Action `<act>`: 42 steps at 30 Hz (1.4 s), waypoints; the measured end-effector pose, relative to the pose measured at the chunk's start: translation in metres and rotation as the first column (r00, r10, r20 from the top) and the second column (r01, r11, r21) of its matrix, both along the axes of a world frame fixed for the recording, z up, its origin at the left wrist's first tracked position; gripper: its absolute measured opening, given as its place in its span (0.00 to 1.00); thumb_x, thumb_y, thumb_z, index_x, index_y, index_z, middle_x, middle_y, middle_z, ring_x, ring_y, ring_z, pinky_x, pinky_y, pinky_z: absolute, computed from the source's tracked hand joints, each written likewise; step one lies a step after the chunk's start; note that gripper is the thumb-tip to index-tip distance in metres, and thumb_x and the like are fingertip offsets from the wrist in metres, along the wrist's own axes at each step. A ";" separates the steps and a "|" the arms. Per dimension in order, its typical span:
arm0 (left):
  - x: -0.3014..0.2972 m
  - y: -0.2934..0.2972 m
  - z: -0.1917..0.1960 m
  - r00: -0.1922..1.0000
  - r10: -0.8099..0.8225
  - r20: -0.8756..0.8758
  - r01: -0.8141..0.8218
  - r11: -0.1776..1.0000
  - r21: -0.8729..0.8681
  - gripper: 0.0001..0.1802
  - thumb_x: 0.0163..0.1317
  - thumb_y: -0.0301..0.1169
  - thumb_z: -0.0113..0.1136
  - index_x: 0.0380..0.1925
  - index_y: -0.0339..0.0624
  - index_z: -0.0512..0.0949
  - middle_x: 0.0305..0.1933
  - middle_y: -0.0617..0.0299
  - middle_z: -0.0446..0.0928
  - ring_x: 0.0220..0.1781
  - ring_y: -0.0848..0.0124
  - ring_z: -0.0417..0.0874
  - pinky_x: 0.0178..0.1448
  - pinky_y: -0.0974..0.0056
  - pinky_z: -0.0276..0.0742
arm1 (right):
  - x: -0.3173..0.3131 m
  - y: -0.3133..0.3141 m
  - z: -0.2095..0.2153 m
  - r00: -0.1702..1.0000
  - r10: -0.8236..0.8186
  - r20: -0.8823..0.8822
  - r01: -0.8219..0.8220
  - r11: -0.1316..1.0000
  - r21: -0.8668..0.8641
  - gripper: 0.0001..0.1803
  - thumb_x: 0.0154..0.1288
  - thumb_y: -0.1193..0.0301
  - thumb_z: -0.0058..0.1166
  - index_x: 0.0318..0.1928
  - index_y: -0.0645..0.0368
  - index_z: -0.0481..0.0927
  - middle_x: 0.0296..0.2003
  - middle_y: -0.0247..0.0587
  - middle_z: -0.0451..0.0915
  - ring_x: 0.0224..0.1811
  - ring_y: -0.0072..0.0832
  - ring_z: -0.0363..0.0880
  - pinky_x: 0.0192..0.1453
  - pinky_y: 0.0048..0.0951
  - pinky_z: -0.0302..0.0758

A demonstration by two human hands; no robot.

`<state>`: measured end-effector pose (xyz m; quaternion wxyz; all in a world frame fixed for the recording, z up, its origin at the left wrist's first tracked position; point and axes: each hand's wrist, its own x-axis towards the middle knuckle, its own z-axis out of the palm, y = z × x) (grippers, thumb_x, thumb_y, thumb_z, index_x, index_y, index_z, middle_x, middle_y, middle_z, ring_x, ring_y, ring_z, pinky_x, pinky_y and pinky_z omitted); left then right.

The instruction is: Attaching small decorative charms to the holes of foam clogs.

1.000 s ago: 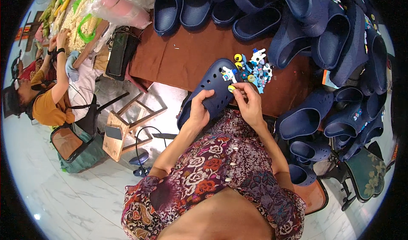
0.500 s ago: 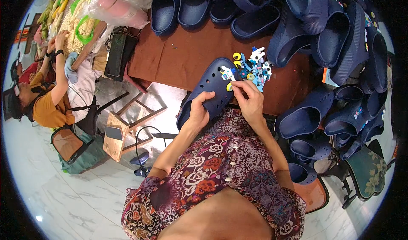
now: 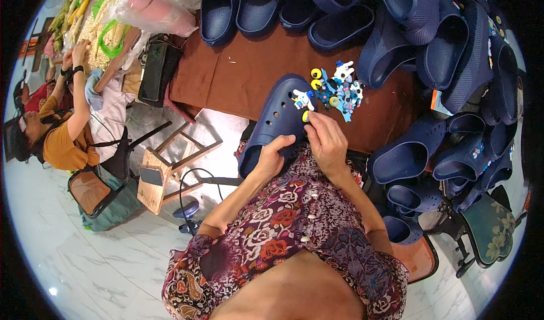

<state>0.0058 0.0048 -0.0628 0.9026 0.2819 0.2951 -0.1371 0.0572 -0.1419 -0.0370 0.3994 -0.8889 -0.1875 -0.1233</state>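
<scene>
Since the earlier frame the navy clog (image 3: 281,126) has swung slightly, its toe now pointing more directly away from the person; the left thumb sits lower on the upper, and the right hand has dropped a little. The clog is held above the lap at the near edge of the brown-covered tabletop (image 3: 226,85), sole down, with its heel opening toward the person. The left hand (image 3: 271,160) is closed around the clog's side, thumb lying across the upper, the other fingers hidden beneath. The right hand (image 3: 330,147) is nearly closed, its fingertips together at a small yellow charm (image 3: 305,116) on the clog's right side; whether they pinch it or only press it, I cannot tell. Just beside that, a white charm (image 3: 303,99) is on the perforated upper. A pile of charms (image 3: 336,93), in blue, white, yellow and black, lies on the cloth to the right of the toe. More navy clogs (image 3: 218,17) stand along the far side and heap up on the right. At the upper left, a pink cylinder (image 3: 153,8) in clear plastic lies near a black case (image 3: 158,70), and a co-worker (image 3: 68,138) in a mustard top reaches toward corn cobs (image 3: 116,36).
</scene>
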 end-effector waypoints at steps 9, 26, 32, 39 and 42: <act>-0.010 -0.011 0.005 0.985 -0.110 0.131 0.060 0.939 0.338 0.26 0.53 0.22 0.57 0.55 0.33 0.71 0.52 0.57 0.76 0.53 0.66 0.78 0.59 0.62 0.73 | 0.004 -0.004 -0.008 0.998 -0.026 -0.057 0.034 0.988 0.150 0.10 0.55 0.77 0.66 0.40 0.62 0.84 0.38 0.40 0.82 0.36 0.35 0.82 0.39 0.32 0.78; 0.012 0.002 0.012 0.993 0.115 -0.010 -0.116 0.991 -0.062 0.21 0.55 0.26 0.53 0.49 0.28 0.74 0.49 0.51 0.78 0.50 0.61 0.81 0.58 0.57 0.75 | 0.012 -0.005 -0.033 0.844 0.118 -0.524 0.225 0.808 0.545 0.18 0.55 0.74 0.70 0.45 0.64 0.77 0.39 0.38 0.78 0.39 0.23 0.78 0.43 0.25 0.77; 0.022 0.010 0.023 0.993 0.102 0.065 -0.090 0.982 -0.163 0.30 0.53 0.26 0.50 0.59 0.26 0.65 0.56 0.44 0.75 0.56 0.55 0.79 0.64 0.53 0.74 | 0.021 -0.010 -0.027 0.820 0.073 -0.568 0.229 0.867 0.442 0.35 0.51 0.66 0.74 0.56 0.63 0.69 0.49 0.43 0.74 0.51 0.30 0.75 0.52 0.31 0.75; 0.024 0.009 0.022 0.999 0.037 0.038 -0.034 0.996 -0.082 0.34 0.51 0.30 0.52 0.60 0.26 0.64 0.58 0.43 0.74 0.57 0.53 0.78 0.65 0.51 0.72 | 0.024 -0.008 -0.027 0.830 0.133 -0.542 0.180 0.856 0.485 0.39 0.53 0.65 0.72 0.62 0.63 0.67 0.53 0.46 0.70 0.55 0.36 0.74 0.54 0.37 0.75; 0.022 0.010 0.022 0.999 0.018 0.050 -0.016 0.999 -0.041 0.33 0.52 0.30 0.52 0.60 0.27 0.65 0.58 0.44 0.74 0.58 0.54 0.77 0.66 0.51 0.70 | 0.023 -0.002 -0.028 0.845 0.105 -0.524 0.173 0.874 0.454 0.38 0.54 0.65 0.71 0.62 0.63 0.67 0.50 0.46 0.69 0.53 0.36 0.73 0.53 0.37 0.75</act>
